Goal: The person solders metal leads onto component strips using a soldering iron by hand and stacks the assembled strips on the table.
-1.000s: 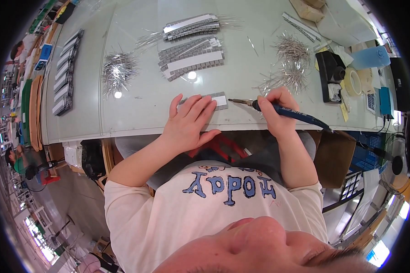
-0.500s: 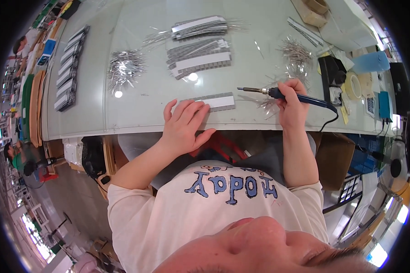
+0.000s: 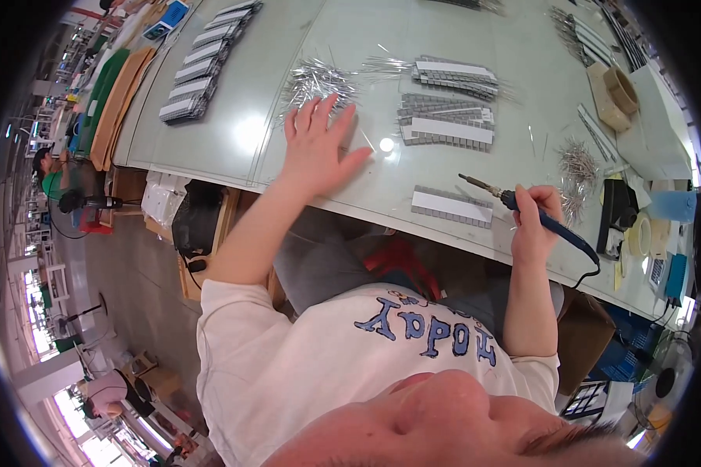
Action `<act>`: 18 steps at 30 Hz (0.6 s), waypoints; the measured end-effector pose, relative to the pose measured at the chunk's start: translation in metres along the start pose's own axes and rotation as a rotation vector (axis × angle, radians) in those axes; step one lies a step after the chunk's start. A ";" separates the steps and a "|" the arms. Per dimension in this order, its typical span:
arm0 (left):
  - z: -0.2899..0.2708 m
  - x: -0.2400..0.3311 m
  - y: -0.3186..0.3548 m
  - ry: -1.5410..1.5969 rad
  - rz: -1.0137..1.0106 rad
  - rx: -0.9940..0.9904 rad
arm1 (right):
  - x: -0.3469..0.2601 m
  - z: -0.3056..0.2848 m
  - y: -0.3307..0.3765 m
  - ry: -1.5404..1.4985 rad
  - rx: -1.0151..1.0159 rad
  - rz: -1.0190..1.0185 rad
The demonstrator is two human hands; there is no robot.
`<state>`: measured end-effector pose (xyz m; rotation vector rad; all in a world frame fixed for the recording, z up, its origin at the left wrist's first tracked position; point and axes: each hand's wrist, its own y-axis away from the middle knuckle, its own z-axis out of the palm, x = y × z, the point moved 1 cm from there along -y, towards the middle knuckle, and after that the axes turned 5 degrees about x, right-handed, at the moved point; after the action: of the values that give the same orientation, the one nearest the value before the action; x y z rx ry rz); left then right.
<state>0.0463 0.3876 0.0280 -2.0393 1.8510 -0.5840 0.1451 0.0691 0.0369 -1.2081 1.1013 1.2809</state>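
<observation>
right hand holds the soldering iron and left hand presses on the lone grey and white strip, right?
The left hand isn't on the lone grey and white strip: the head view shows it spread at the left pile of thin metal wires. The right hand does hold the soldering iron.

Along the right edge of the worktop [image 3: 210,156] sit a pale blue bottle [image 3: 672,206], a yellowish roll of tape [image 3: 643,235] just beside it and, nearer the front right corner, a teal box [image 3: 675,280]. Farther back by that edge is a tan box [image 3: 603,100]. Beyond the left edge stand a green board [image 3: 105,93], brown boards [image 3: 121,117] and a blue box [image 3: 166,19]. Beneath the front edge are a white bag [image 3: 163,198], a black bag [image 3: 197,218] and something red [image 3: 409,261]; a brown carton [image 3: 588,335] and blue crate [image 3: 621,346] are below the front right corner. Well off left, a person in green [image 3: 51,183] is visible.
</observation>
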 end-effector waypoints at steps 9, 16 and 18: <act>0.001 -0.003 -0.013 0.041 0.209 -0.186 | 0.006 0.012 0.003 0.037 -0.034 -0.097; -0.018 0.056 0.055 0.264 0.218 -0.177 | 0.006 0.030 0.023 0.040 -0.205 -0.201; -0.015 0.067 0.064 0.302 0.189 -0.157 | 0.011 0.033 0.030 0.110 -0.218 -0.237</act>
<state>-0.0118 0.3148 0.0148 -1.9234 2.3006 -0.7493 0.1129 0.1009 0.0281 -1.5399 0.8803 1.1837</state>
